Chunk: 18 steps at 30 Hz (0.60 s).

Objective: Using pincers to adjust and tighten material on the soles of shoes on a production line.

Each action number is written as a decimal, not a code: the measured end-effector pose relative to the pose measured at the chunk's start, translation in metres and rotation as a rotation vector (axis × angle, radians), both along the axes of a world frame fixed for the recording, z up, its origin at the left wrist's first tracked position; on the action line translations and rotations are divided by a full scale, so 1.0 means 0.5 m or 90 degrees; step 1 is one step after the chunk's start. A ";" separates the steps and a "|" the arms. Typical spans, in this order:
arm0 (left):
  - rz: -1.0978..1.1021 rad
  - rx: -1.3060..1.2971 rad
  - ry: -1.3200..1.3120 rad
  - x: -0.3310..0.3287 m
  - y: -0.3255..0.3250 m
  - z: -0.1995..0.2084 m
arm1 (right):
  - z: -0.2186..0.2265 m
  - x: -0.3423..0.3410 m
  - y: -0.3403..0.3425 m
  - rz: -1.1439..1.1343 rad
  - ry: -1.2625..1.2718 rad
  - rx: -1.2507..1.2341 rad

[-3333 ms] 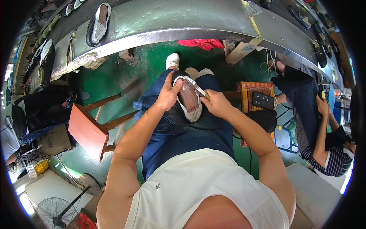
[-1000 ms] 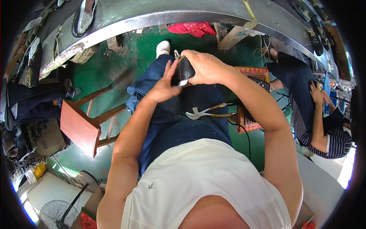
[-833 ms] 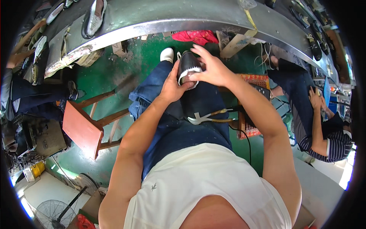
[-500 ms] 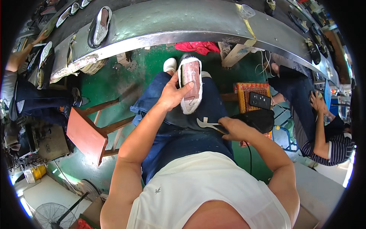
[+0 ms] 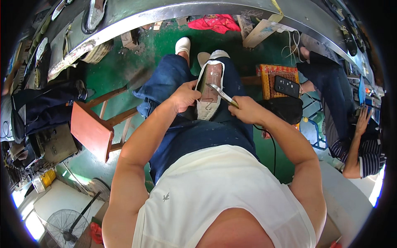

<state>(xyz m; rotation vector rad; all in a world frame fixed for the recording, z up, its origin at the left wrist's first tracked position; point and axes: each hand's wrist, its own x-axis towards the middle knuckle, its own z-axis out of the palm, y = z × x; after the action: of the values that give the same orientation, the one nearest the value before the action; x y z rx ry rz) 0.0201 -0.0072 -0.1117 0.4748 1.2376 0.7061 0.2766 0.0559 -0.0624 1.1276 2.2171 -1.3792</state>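
Across my thighs lies a shoe upper on its last (image 5: 213, 76), bottom side up. Its white lining edge runs around a brown insole board, and the toe end points away from me. My left hand (image 5: 187, 97) grips its left side, thumb along the edge. In my right hand (image 5: 248, 109) is a pair of lasting pincers (image 5: 223, 95), silver-headed, with the handles mostly hidden in my fist. The curved head is over the insole, near the middle of the shoe; whether it touches cannot be made out.
Ahead runs a metal-edged bench (image 5: 165, 15) with a shoe (image 5: 95, 16) at its left. A stool holds a black phone-like device (image 5: 287, 86) and a black pouch (image 5: 285, 110). A reddish wooden seat (image 5: 92, 130) stands left, a fan (image 5: 68, 225) lower left. Co-workers sit at both sides.
My right hand has raised the pincers from my lap to over the insole. My left hand has shifted lower on the shoe's left edge. The view has moved, with the bench now higher.
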 end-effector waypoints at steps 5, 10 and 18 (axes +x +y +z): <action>-0.044 0.123 -0.076 0.023 -0.068 0.014 | 0.053 0.014 0.036 0.136 -0.018 0.083; -0.097 0.181 0.147 0.042 -0.092 -0.025 | 0.072 0.010 0.054 0.296 0.007 0.287; -0.086 0.180 0.069 0.040 -0.100 -0.062 | 0.134 -0.078 0.080 0.460 -0.108 0.194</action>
<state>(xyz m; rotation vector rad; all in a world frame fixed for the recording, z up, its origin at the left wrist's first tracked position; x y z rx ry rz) 0.0399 -0.0570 -0.1428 0.8316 1.1988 0.7517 0.2376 0.0960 0.0047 0.4002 2.3944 -0.6405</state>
